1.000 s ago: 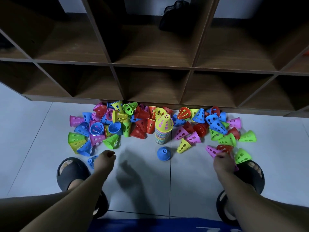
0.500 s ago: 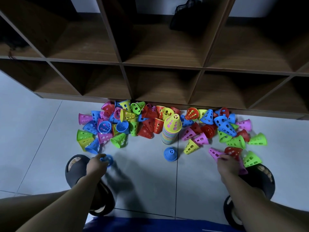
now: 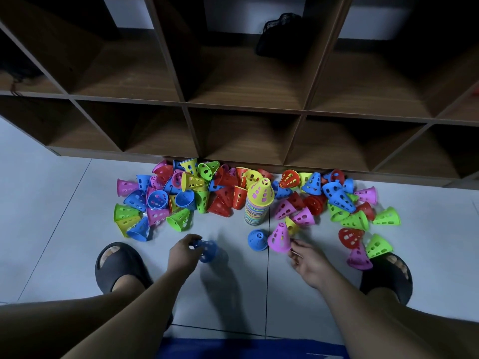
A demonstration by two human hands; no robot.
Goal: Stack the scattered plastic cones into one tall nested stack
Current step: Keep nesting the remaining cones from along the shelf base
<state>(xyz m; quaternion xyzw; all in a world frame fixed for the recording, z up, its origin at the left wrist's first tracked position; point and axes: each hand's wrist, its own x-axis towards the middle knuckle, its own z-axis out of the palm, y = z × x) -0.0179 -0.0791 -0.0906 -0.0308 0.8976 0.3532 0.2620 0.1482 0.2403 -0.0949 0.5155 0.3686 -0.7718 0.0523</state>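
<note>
Gripping a blue cone point(image 3: 206, 251) in the left hand point(image 3: 182, 255), pinching a pink cone point(image 3: 279, 238), maybe by its rim, in the right hand point(image 3: 308, 263). Could tip the stack point(image 3: 258, 203) in the middle by pushing down crooked.

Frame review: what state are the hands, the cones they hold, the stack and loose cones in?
left hand: grips the blue cone.
blue cone: held, blurred.
right hand: pinches the magenta cone at its rim.
magenta cone: held tilted, tip up.
nested stack: upright, yellow cone on top.
lone blue cone: upright, alone beside the stack.
loose cones: scattered, mostly on their sides.
</note>
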